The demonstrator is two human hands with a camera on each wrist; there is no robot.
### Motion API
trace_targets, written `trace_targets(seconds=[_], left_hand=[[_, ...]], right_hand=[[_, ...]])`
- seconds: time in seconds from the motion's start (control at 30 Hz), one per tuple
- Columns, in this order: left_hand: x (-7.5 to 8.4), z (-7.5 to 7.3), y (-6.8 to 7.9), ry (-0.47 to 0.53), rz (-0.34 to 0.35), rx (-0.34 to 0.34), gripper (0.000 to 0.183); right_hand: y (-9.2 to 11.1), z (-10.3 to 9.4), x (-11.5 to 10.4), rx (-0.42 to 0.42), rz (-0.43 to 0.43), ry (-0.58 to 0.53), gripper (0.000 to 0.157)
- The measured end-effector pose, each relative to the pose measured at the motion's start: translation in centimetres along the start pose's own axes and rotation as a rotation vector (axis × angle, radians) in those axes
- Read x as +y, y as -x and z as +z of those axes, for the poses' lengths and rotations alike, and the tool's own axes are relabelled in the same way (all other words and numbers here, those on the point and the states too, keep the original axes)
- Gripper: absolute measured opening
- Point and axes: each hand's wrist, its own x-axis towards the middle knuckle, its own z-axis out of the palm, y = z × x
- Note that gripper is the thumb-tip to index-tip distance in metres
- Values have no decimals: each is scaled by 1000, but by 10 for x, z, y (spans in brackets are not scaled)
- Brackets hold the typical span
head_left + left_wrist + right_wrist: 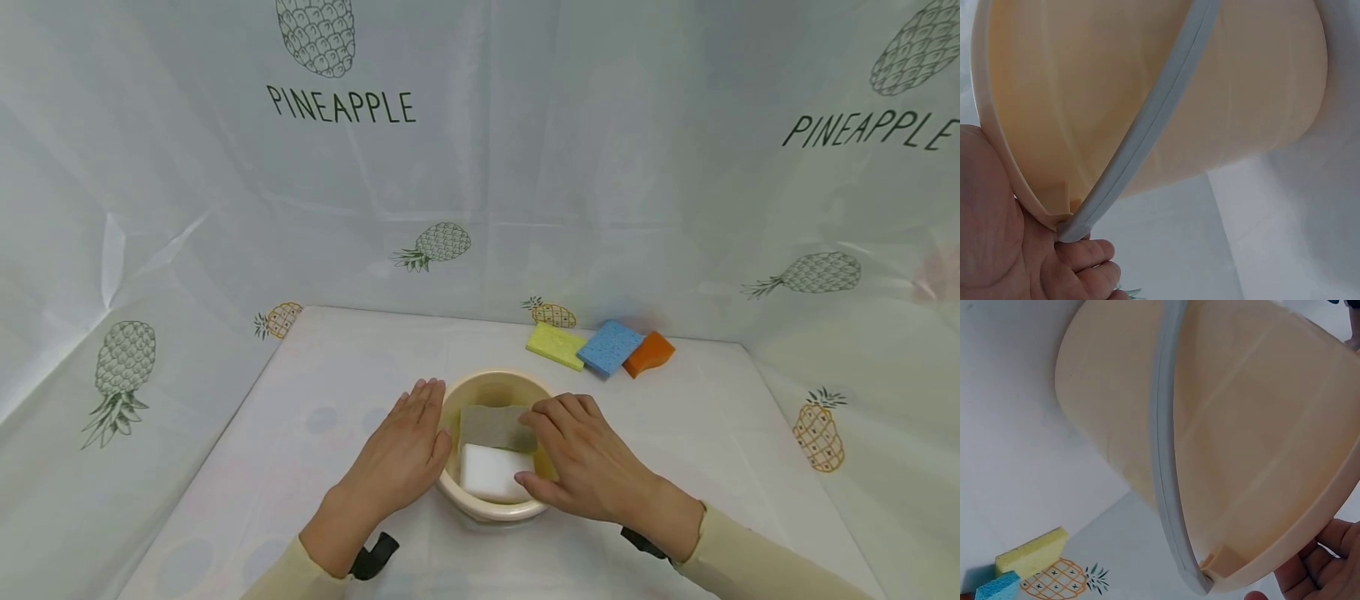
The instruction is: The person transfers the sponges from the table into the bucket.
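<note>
A cream bucket (486, 507) with a grey carrying handle (1141, 125) stands in front of me. Inside it, a white sponge block (491, 472) lies at the near side and a flat grey piece like a sponge (491, 427) behind it. My left hand (405, 446) rests at the bucket's left rim, fingers straight and pointing forward. Over the right rim reaches my right hand (588, 458), its fingers loosely bent above the bucket's opening. Its fingertips overlap the grey piece's right edge, and the thumb overlaps the white sponge's right side. Nothing shows gripped in either hand.
Behind the bucket to the right lie a yellow sponge (555, 345), a blue sponge (610, 347) and an orange sponge (649, 354), side by side near the table's back edge. A pineapple-print sheet (480, 167) hangs behind the white-covered table (322, 467).
</note>
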Motion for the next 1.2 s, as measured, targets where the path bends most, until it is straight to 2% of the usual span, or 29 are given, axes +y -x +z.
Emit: trace_targets(seconds=[0.23,0.5,0.67,0.83,1.03,1.1,1.2], left_hand=[[0,1,1,-4,1,11,62],[0,1,1,-5,2,17,63],[0,0,1,-3,4,21,62],[0,0,1,3,-1,15,62],[0,0,0,2,-4,5,63],[0,-1,0,1,-4,-2,63],[0,-1,-1,2,-4,-11,63]], right_hand=[[1,1,0,-12,29,0,58],[8,4,14,78,66,32,53],[12,5,25,109,119,77,53],[18,6,40,140,177,89,53],[29,7,68,151,250,124,72],[34,9,80,145,269,151,71],[42,12,97,132,297,189,63]])
